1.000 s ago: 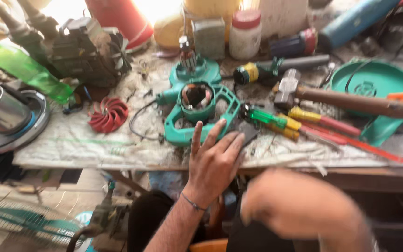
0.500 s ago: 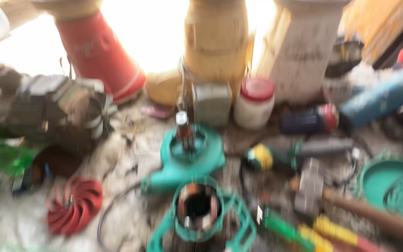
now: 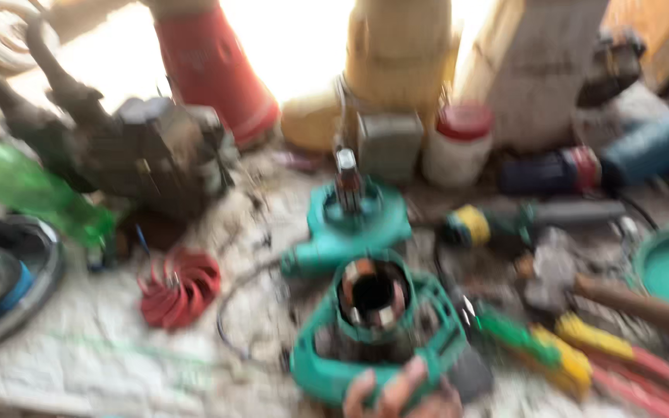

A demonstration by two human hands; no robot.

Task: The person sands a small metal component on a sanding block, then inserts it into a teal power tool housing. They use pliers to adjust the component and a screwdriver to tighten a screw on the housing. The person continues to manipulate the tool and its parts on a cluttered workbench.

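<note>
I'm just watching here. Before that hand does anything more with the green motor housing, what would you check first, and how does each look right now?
1. Hand contact: fingertips of one hand touch the green housing at its near edge: ok; which hand, cannot tell.
2. Firm grip on the housing: cannot tell, the hand is mostly out of frame.
3. Other hand: not in view: cannot tell.
4. Space around the housing: not ok, screwdrivers and a black wire lie close by.
5. Red fan wheel apart from the housing: ok.
6. Sharp view: not ok, blurred.
</note>
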